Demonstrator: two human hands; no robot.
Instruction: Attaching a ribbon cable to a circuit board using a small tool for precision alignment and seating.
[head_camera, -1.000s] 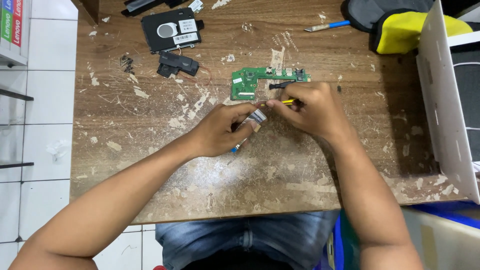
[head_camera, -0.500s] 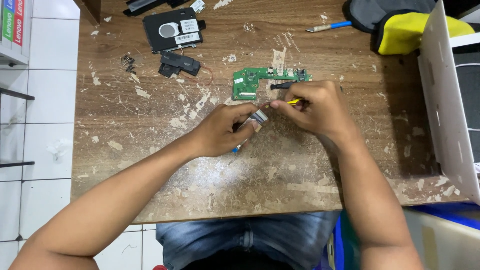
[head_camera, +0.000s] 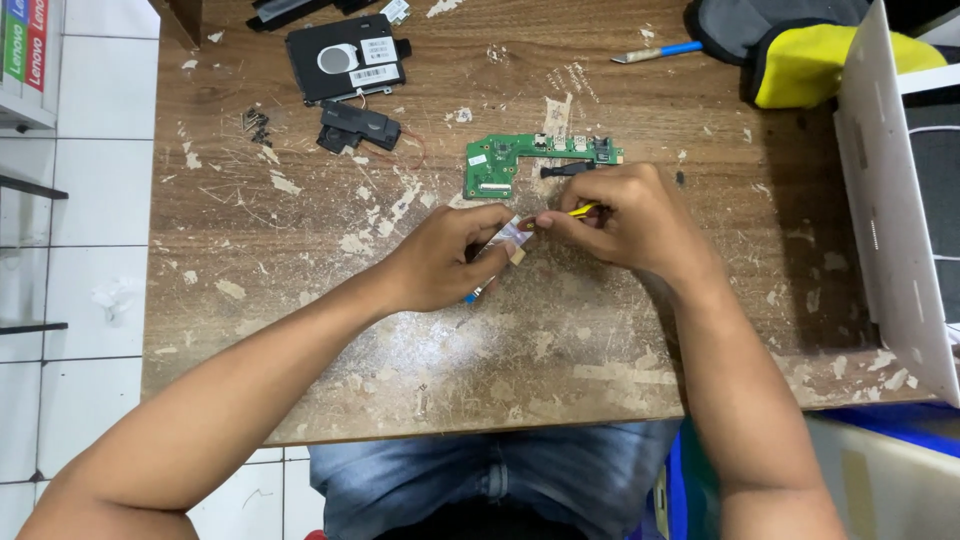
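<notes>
My left hand (head_camera: 445, 262) pinches a thin flat ribbon cable (head_camera: 508, 240) with a blue end that sticks out below the fingers. My right hand (head_camera: 625, 222) grips a small yellow-handled tool (head_camera: 582, 210), its tip touching the top of the cable where the two hands meet. Just beyond the hands a small green circuit board (head_camera: 510, 160) lies flat on the worn wooden table (head_camera: 300, 270), with a small black part (head_camera: 565, 171) beside it.
A black hard drive (head_camera: 345, 57) and a black speaker piece (head_camera: 358, 125) lie at the back left, with loose screws (head_camera: 257, 124) nearby. A blue-handled tool (head_camera: 660, 51) and a grey-yellow bag (head_camera: 800, 50) sit at the back right. A white laptop shell (head_camera: 890, 200) stands along the right edge.
</notes>
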